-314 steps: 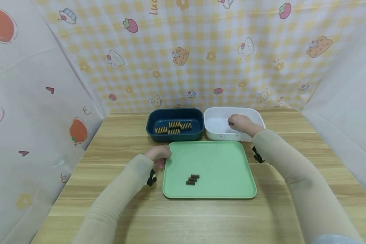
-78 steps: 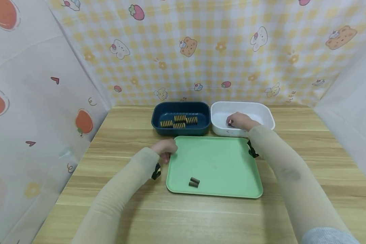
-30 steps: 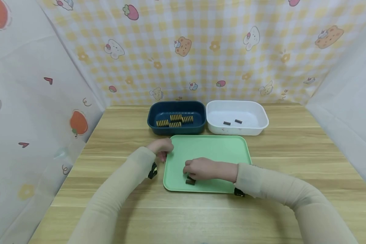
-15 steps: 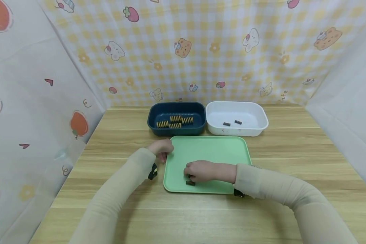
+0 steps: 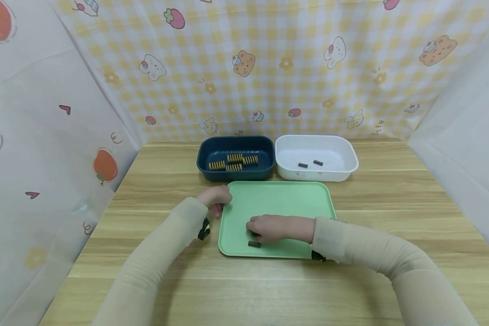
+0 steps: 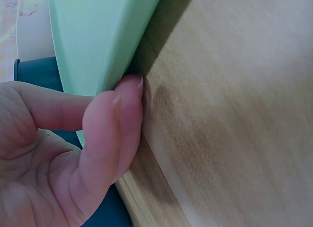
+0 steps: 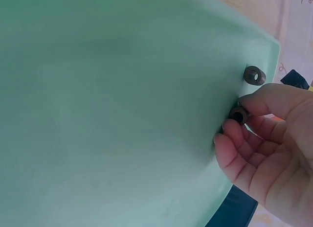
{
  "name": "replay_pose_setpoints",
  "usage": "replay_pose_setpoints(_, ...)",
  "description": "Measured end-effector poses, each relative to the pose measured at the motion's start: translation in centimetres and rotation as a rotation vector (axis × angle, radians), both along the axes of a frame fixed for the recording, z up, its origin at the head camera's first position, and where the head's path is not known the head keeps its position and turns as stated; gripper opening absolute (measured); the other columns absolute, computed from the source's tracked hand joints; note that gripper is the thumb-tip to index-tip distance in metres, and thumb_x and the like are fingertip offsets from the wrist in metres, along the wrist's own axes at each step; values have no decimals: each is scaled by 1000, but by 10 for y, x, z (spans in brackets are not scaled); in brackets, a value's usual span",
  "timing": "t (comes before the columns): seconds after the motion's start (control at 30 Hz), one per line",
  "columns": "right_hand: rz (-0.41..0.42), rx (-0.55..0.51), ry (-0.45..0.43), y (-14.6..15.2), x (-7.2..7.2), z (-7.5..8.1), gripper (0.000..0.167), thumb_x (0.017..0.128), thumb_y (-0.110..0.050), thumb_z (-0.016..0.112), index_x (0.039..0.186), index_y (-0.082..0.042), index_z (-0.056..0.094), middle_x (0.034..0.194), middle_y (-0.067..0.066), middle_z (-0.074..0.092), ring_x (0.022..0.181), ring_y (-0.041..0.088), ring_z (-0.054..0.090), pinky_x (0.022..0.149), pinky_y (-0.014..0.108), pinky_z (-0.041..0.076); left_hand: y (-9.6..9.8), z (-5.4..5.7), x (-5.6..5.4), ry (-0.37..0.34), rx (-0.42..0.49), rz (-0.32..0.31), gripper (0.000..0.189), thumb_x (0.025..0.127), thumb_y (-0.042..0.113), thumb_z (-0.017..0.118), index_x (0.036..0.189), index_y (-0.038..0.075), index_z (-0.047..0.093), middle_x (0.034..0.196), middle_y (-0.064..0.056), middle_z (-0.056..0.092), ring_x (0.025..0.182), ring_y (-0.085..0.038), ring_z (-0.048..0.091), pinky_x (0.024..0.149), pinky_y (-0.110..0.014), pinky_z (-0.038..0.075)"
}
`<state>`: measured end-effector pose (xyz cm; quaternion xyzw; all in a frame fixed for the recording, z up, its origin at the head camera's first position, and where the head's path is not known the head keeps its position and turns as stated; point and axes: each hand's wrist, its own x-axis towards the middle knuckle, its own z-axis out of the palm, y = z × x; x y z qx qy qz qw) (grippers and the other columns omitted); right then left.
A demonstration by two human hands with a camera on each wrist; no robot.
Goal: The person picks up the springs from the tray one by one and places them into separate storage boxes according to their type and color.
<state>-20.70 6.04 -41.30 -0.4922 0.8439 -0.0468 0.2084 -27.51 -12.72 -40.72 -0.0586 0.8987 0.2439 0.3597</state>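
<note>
My right hand (image 5: 269, 227) is low over the front left part of the green tray (image 5: 285, 197). Its thumb and fingertips pinch a small dark coil spring (image 7: 239, 115), mostly covered by the hand in the head view. Just in front of it another small dark spring (image 5: 254, 244) lies loose on the tray. At the tray's left edge, my left hand (image 5: 216, 197) grips the rim; in the left wrist view its fingers (image 6: 105, 139) curl against the edge. Two more small dark springs (image 5: 318, 162) lie in the white box (image 5: 318, 175).
Behind the tray, a dark blue box (image 5: 236, 175) stands left of the white one and holds several larger yellow springs (image 5: 235, 158). Both boxes are on the wooden table (image 5: 269, 290). A patterned cloth (image 5: 285, 90) hangs at the back, with white sheets at both sides.
My right hand has left a small spring in the white box, come back to the tray and pinched another there. In the last second it barely moves. My left hand stays at the rim.
</note>
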Motion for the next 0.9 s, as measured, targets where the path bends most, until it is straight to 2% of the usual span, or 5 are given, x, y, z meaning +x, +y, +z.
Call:
replay_pose_setpoints(0.37,9,-46,-22,4,-7,0,5,86,-5,54,86,-10,53,75,-3,42,67,11,38,60,21,33,0,1,-1,9,-19,-13,39,89,9,34,127,-1,36,64,-14,57,43,-15,54,40,-22,45)
replay_pose_setpoints(0.57,-5,-91,0,9,-14,6,5,84,-4,54,87,-9,55,76,-4,44,67,10,40,61,20,36,1,0,-1,15,-21,-10,38,88,8,34,125,-1,36,63,-13,57,43,-15,54,39,-22,45)
replay_pose_setpoints(0.77,-10,-109,-15,14,-19,12,9,82,-2,56,89,-7,57,78,-2,49,68,11,42,62,21,39,0,-1,-2,20,-35,-18,38,87,6,34,124,-1,37,63,-14,58,42,-15,54,39,-22,45)
replay_pose_setpoints(0.9,-3,-135,12,19,-24,19,12,80,0,55,90,-5,58,79,1,52,69,12,43,63,22,41,0,-1,-2,25,-40,-30,35,86,5,34,121,-2,39,64,-14,58,42,-14,54,40,-22,45)
